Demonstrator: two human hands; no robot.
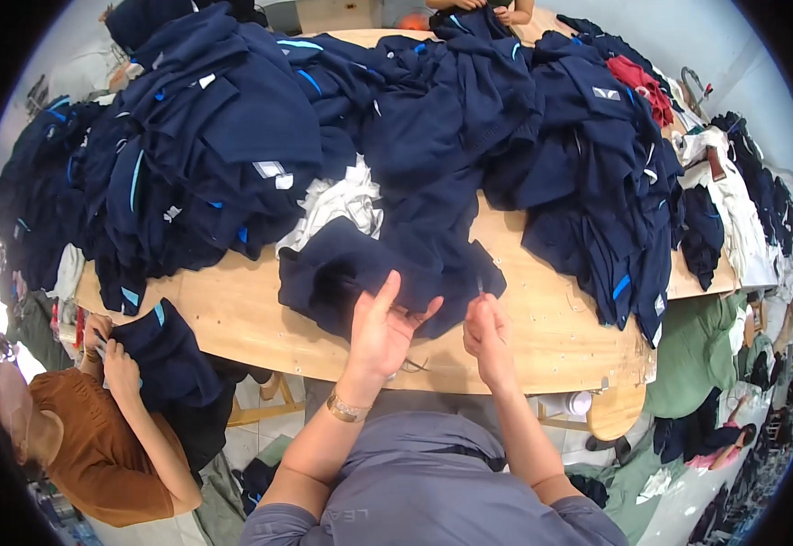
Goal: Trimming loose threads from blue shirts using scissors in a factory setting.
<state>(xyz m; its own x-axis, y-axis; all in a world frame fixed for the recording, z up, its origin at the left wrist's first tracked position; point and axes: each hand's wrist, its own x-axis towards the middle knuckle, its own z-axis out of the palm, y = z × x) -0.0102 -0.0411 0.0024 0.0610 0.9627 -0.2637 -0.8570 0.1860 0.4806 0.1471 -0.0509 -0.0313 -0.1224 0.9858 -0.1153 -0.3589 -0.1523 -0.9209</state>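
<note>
My left hand (384,329) is held palm up at the near edge of a navy garment (360,273), its thumb raised and fingers apart, with nothing in its grasp. To its right, my right hand (488,338) is closed in a pinch beside the same garment's right end. A thin pale tip shows just above those fingers, too small to name. The garment lies bunched on the wooden table (260,318), running back into a longer navy garment (424,136). Crumpled white fabric pieces (337,207) lie behind its left part.
Large heaps of navy garments (223,118) (588,173) cover the table's left and right. A person in brown (105,446) handles a navy garment at lower left; another person's hands (506,14) work across the table. A stool (617,414) stands below the right edge.
</note>
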